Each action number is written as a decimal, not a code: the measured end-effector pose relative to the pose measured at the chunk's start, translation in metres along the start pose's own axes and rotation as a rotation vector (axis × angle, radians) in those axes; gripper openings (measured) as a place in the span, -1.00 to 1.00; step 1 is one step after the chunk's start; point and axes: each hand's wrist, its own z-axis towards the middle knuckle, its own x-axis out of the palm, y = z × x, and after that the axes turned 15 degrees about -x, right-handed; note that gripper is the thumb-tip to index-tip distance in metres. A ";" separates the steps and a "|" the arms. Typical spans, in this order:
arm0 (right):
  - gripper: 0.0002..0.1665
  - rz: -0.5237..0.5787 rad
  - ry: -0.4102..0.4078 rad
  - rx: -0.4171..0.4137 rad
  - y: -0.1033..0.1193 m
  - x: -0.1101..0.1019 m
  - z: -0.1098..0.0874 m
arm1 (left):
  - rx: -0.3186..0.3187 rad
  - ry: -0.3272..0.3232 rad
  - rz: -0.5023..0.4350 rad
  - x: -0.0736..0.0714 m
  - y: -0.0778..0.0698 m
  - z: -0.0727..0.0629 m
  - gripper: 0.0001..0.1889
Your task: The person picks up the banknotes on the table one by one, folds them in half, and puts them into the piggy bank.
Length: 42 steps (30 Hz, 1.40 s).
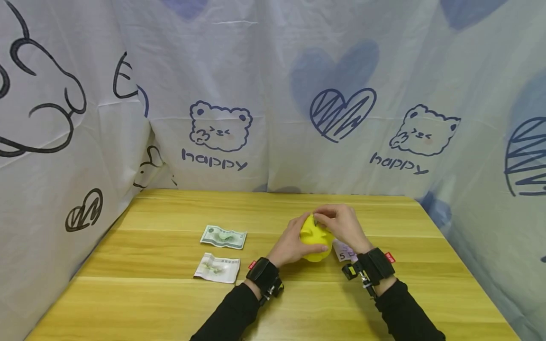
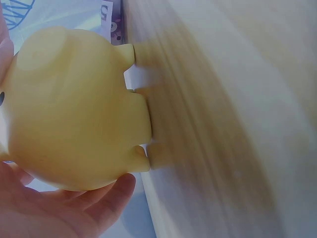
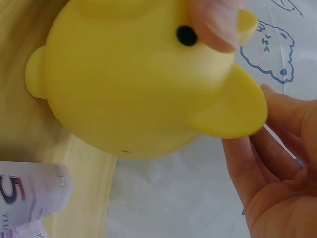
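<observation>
**Yellow piggy bank (image 1: 313,255) between both hands, right of centre in the head view**

Piggy bank: upright, feet to the wooden tabletop (image 1: 149,308). Rounded body; flat snout visible in left wrist view, black eye and ear in right wrist view.

Left hand (image 1: 292,244): grasping the piggy bank from its left side in the head view. Thumb across the near side, fingers bent round the far side.

Right hand (image 1: 342,225): at the top of the piggy bank, fingers bent, tips gathered near the crown. Small dark sliver by the fingertips; too small to identify. Cannot tell whether anything is pinched.

Purple banknote (image 1: 343,251): just right of the piggy bank, partly covered by the right forearm; a "5" shows. In right wrist view it lies at lower left, looking curled.

Left of centre, well apart from the hands: green banknote (image 1: 223,237), creased; nearer the bottom of the frame, pale banknote (image 1: 217,268), its edges lifting slightly.

Both wrists: black wristbands (image 1: 375,265) with red tags, small devices attached. Black sleeves (image 1: 232,312) run off the bottom edge.

Across the upper frame and both sides: white printed cloth (image 1: 281,142) with outlined bears, hearts and "happy" lettering.
</observation>
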 end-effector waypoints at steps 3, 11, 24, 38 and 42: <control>-0.75 -0.008 0.031 -0.007 0.001 -0.002 0.000 | -0.007 0.004 -0.002 0.000 0.001 -0.001 0.08; -0.72 -0.020 0.081 -0.008 0.002 -0.003 0.001 | -0.011 0.005 -0.002 0.000 0.001 -0.001 0.06; -0.77 -0.073 0.046 -0.032 0.004 0.001 0.002 | -0.004 0.001 0.039 -0.005 -0.004 -0.003 0.05; -0.75 -0.102 0.058 -0.038 0.002 0.002 0.002 | 0.002 -0.003 0.045 -0.005 -0.004 -0.001 0.07; -0.75 -0.102 0.069 -0.030 0.002 0.002 0.001 | -0.003 -0.005 0.050 -0.004 -0.004 -0.001 0.08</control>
